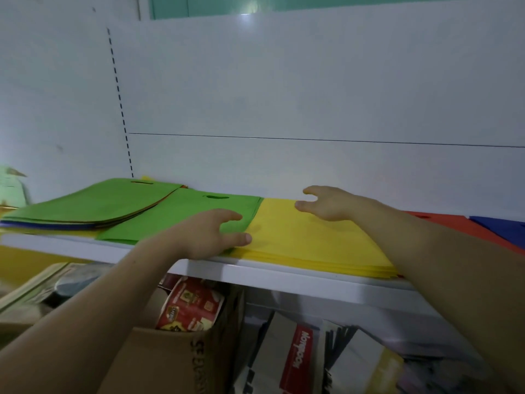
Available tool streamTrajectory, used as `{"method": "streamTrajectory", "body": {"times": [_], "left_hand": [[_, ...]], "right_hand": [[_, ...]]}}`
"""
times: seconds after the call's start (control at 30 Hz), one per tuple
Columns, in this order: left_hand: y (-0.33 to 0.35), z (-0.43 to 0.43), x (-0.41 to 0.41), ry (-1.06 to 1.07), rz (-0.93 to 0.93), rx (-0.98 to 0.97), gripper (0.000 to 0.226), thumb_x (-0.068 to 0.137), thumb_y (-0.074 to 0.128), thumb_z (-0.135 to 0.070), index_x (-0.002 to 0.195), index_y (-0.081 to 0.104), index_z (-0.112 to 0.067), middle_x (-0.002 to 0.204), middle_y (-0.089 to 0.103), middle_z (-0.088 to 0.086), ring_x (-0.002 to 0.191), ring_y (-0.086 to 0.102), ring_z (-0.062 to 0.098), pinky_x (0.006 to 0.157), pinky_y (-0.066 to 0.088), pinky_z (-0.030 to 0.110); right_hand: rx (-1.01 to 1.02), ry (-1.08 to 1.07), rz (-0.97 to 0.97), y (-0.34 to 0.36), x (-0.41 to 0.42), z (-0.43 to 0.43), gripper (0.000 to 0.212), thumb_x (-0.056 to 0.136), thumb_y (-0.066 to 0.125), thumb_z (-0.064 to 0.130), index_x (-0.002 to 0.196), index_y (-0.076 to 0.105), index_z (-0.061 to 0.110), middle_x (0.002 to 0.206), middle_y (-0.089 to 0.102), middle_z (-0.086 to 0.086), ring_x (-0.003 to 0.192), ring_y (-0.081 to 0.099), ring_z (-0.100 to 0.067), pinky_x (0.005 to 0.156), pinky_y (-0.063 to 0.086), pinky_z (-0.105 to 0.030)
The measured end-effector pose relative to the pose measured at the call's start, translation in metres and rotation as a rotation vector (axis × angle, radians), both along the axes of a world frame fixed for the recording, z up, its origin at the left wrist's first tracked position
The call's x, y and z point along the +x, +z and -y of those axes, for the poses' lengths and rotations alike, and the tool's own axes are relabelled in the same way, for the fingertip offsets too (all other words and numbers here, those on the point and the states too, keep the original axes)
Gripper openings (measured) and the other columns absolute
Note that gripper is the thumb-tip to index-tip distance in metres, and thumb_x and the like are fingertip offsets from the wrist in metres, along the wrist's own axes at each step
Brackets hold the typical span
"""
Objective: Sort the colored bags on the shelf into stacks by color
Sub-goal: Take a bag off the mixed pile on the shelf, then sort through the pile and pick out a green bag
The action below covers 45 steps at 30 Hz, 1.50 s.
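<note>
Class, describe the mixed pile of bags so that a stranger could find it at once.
Find the white shelf and follow it to its far left end. The mixed pile lies there, topped by a green bag. Unlike the single green bag and yellow stack beside it, its edges show several colours.

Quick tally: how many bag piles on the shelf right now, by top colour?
Green-topped piles: 2, a mixed pile with other colours showing at its edges, and a green pile
Yellow pile: 1
Red pile: 1
Blue pile: 1
Total: 5 piles
</note>
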<state>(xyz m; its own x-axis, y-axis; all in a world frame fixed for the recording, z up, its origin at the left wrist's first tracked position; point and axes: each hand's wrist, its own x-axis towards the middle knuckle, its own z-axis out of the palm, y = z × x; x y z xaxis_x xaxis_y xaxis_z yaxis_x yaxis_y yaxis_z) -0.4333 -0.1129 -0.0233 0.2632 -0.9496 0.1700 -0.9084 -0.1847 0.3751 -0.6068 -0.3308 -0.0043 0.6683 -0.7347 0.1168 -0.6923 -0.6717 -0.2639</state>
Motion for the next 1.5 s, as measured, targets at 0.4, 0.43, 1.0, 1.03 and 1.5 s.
{"method": "streamTrajectory", "body": {"times": [0.4, 0.43, 1.0, 1.03, 1.5], "left_hand": [[0.005, -0.117, 0.139, 0.151, -0.015, -0.073, 0.074, 0.083, 0.055, -0.057, 0.146, 0.029, -0.029, 0.152, 0.031, -0.001, 0.136, 0.034, 0.019, 0.109, 0.028, 0.033], [0.005, -0.129, 0.154, 0.169, -0.004, -0.075, 0.073, 0.084, 0.055, -0.056, 0.146, 0.029, -0.028, 0.152, 0.031, 0.0, 0.136, 0.034, 0.019, 0.108, 0.029, 0.032], [-0.005, -0.188, 0.344, 0.3, 0.018, -0.092, 0.068, 0.085, 0.053, -0.056, 0.144, 0.033, -0.027, 0.15, 0.034, -0.002, 0.136, 0.033, 0.018, 0.109, 0.029, 0.035], [-0.003, -0.182, 0.351, 0.297, 0.013, -0.099, 0.068, 0.085, 0.054, -0.055, 0.143, 0.034, -0.027, 0.15, 0.034, -0.002, 0.136, 0.033, 0.018, 0.109, 0.029, 0.035], [0.002, -0.102, 0.426, 0.244, 0.052, 0.116, 0.059, 0.094, 0.046, -0.046, 0.146, 0.032, -0.022, 0.155, 0.025, 0.0, 0.14, 0.027, 0.019, 0.11, 0.021, 0.027]], "right_hand": [[-0.006, 0.106, 0.034, 0.012, 0.163, -0.101, 0.072, 0.093, 0.043, 0.06, 0.15, 0.026, 0.02, 0.157, 0.024, -0.004, 0.142, 0.026, -0.024, 0.111, 0.025, -0.032], [0.0, 0.115, 0.028, 0.012, 0.18, -0.111, 0.071, 0.093, 0.042, 0.059, 0.15, 0.026, 0.019, 0.157, 0.024, -0.004, 0.142, 0.026, -0.024, 0.111, 0.025, -0.032], [-0.015, 0.124, -0.093, 0.002, 0.379, -0.153, 0.073, 0.095, 0.042, 0.056, 0.151, 0.024, 0.013, 0.157, 0.023, -0.008, 0.143, 0.025, -0.025, 0.112, 0.023, -0.031], [-0.016, 0.115, -0.102, 0.003, 0.386, -0.146, 0.073, 0.095, 0.041, 0.056, 0.151, 0.023, 0.012, 0.158, 0.022, -0.008, 0.143, 0.024, -0.025, 0.113, 0.023, -0.031], [-0.016, -0.063, -0.332, -0.01, 0.436, -0.092, 0.076, 0.095, 0.028, 0.063, 0.141, 0.041, 0.003, 0.148, 0.038, -0.016, 0.135, 0.038, -0.03, 0.108, 0.03, -0.035]]}}
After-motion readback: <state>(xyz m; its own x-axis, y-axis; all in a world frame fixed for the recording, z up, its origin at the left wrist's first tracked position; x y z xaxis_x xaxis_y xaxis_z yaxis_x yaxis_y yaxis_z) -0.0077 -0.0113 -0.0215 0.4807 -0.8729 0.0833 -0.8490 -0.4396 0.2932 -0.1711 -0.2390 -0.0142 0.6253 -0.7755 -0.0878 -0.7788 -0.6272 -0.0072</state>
